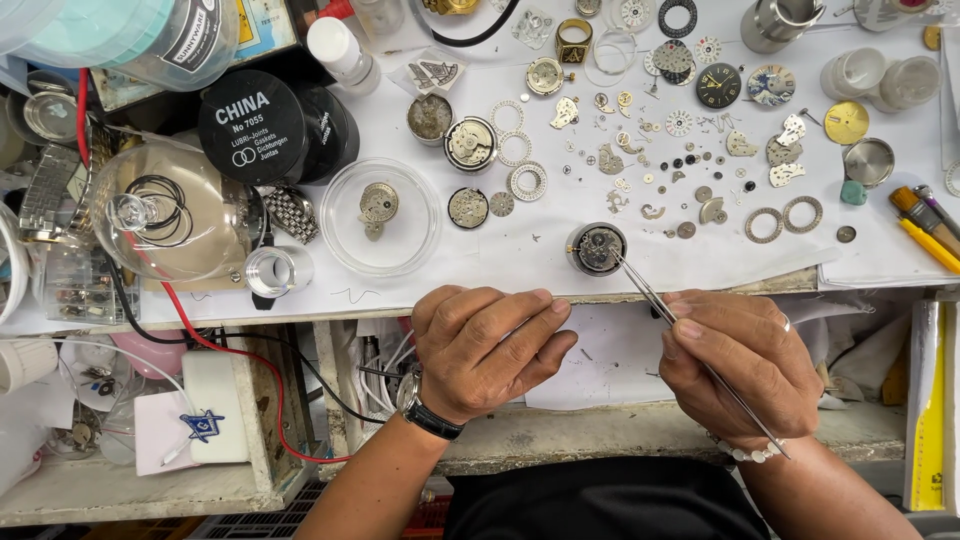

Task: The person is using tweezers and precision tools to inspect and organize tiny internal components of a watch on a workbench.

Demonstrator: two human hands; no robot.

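My right hand (740, 355) holds slim metal tweezers (660, 305) whose tips reach into a round watch movement (598, 248) seated in a dark holder near the front edge of the white work sheet (520, 255). My left hand (490, 345) rests just below the table edge with its fingers curled shut and nothing visible in it; a wristwatch sits on that wrist. Both hands lie side by side, a little short of the movement.
Many small watch gears, rings, plates and dials (690, 150) lie scattered behind the movement. A clear round dish (382, 215) with parts stands to the left, beside a glass dome (165, 210), black tins (265, 125) and a loupe (278, 270). Yellow-handled tools (925, 225) lie at right.
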